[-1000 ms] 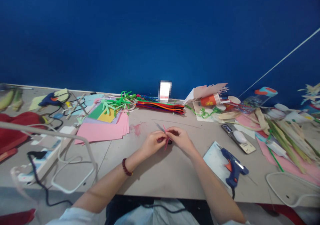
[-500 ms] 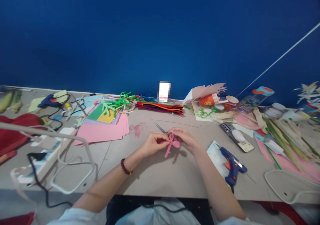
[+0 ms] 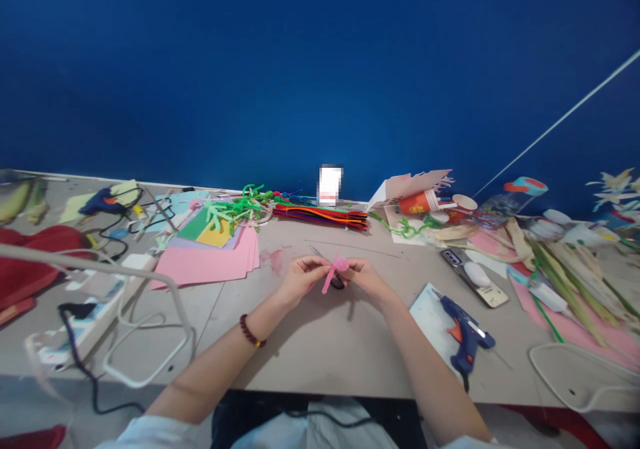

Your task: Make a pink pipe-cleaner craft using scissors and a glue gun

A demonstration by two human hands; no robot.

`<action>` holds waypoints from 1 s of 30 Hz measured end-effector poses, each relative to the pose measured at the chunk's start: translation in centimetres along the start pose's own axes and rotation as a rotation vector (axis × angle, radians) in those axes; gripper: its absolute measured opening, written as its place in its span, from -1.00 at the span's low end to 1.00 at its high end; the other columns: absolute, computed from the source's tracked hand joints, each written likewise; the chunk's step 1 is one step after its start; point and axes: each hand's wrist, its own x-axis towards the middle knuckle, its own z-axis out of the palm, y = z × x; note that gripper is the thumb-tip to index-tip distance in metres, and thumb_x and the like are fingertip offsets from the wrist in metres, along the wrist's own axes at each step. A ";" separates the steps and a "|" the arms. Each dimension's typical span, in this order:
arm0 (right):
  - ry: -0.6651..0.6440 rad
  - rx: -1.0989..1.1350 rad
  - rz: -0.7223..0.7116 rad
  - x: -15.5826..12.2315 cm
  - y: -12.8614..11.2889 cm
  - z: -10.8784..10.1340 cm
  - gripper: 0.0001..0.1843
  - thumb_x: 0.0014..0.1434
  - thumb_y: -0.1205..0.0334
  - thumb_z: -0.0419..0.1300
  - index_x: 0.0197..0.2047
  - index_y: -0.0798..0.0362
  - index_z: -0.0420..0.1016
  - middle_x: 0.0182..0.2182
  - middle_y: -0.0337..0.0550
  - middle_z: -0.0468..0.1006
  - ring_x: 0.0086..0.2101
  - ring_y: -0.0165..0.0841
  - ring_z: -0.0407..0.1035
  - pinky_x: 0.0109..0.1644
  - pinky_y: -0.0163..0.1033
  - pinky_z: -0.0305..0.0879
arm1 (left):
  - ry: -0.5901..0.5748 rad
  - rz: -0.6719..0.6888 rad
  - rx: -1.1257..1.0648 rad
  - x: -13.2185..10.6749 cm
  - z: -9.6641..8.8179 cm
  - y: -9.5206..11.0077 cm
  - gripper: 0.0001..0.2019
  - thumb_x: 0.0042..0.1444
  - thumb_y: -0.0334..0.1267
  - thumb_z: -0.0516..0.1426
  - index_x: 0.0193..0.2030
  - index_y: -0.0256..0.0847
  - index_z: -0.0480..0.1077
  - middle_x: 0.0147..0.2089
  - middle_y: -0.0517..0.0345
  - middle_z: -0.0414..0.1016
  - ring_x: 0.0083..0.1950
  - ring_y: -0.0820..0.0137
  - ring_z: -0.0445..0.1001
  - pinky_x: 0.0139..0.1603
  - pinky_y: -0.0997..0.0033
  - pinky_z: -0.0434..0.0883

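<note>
Both my hands meet over the middle of the table (image 3: 320, 349), pinching a pink pipe cleaner (image 3: 334, 270) that is bent into a small loop with a tail pointing down-left. My left hand (image 3: 299, 277) grips it from the left, and my right hand (image 3: 364, 275) holds its right side with the fingers curled. A pair of scissors (image 3: 326, 266) lies on the table just behind the hands, partly hidden by them. A red bead bracelet (image 3: 249, 332) sits on my left wrist.
A blue glue gun (image 3: 465, 336) rests on a white sheet at the right. Pink and coloured paper sheets (image 3: 210, 249) lie at the left, with a bundle of pipe cleaners (image 3: 320, 214) behind. A phone (image 3: 473, 276), paper cups, husks and cables crowd both sides.
The pink pipe cleaner has been turned between my fingers: its loop now points up and its tail swung down-left. Both hands shifted slightly up and away from me.
</note>
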 end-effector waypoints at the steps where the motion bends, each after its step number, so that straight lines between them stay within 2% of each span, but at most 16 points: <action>1: 0.029 -0.014 -0.005 0.1 0.0 0.1 -0.53 -0.13 -0.17 0.31 -0.50 0.14 0.49 -0.66 -0.29 0.31 -0.60 -0.51 0.11 -0.49 -0.33 0.02 | 0.002 -0.013 -0.008 0.0 0.0 0.0 -0.77 -0.25 -0.19 0.36 -0.47 -0.29 0.52 -0.47 0.10 0.55 -0.43 0.43 0.48 -0.34 0.46 0.42; 9: 0.119 -0.074 -0.023 0.1 -0.1 0.7 -0.54 -0.08 -0.15 0.28 -0.55 0.14 0.42 -0.69 -0.35 0.22 -0.62 -0.52 0.05 -0.50 -0.33 -0.02 | 0.029 0.001 0.033 0.3 -0.4 0.2 -0.75 -0.26 -0.20 0.36 -0.45 -0.30 0.51 -0.45 0.10 0.54 -0.42 0.44 0.47 -0.32 0.45 0.42; 17: 0.221 -0.131 -0.013 0.4 0.8 0.7 -0.71 -0.07 0.05 0.25 -0.56 0.13 0.43 -0.64 -0.30 0.33 -0.57 -0.49 0.13 -0.47 -0.34 0.03 | 0.010 0.151 0.223 0.5 -0.7 -0.9 -0.81 -0.12 -0.20 0.29 -0.41 -0.29 0.50 -0.41 0.10 0.54 -0.39 0.42 0.48 -0.32 0.45 0.43; 21: 0.238 -0.127 -0.030 0.4 0.7 0.9 -0.74 -0.08 0.07 0.24 -0.57 0.12 0.41 -0.66 -0.32 0.29 -0.58 -0.49 0.12 -0.49 -0.34 0.01 | 0.031 0.132 0.191 0.4 -0.6 -0.9 -0.79 -0.16 -0.20 0.31 -0.42 -0.29 0.49 -0.43 0.11 0.54 -0.40 0.43 0.49 -0.32 0.44 0.45; 24: 0.222 -0.086 -0.028 0.4 0.6 1.2 -0.71 -0.06 0.04 0.23 -0.56 0.11 0.40 -0.68 -0.32 0.25 -0.60 -0.49 0.10 -0.51 -0.34 0.00 | 0.042 0.114 0.159 0.5 -0.5 -0.6 -0.77 -0.19 -0.19 0.33 -0.42 -0.29 0.49 -0.42 0.10 0.55 -0.39 0.42 0.49 -0.30 0.43 0.45; 28: 0.112 -0.020 -0.054 0.3 0.7 1.2 -0.67 -0.02 -0.03 0.23 -0.47 0.11 0.41 -0.63 -0.31 0.28 -0.58 -0.49 0.11 -0.49 -0.33 0.02 | 0.048 0.134 0.141 0.7 -0.7 -0.4 -0.76 -0.20 -0.19 0.33 -0.42 -0.29 0.49 -0.41 0.09 0.55 -0.39 0.42 0.49 -0.30 0.43 0.46; 30: 0.113 -0.045 -0.062 0.2 0.7 1.2 -0.64 -0.01 -0.06 0.24 -0.46 0.11 0.41 -0.61 -0.30 0.29 -0.56 -0.49 0.12 -0.47 -0.32 0.05 | 0.040 0.153 0.159 0.7 -0.9 -0.5 -0.77 -0.18 -0.19 0.32 -0.41 -0.29 0.49 -0.40 0.09 0.55 -0.37 0.41 0.49 -0.28 0.42 0.46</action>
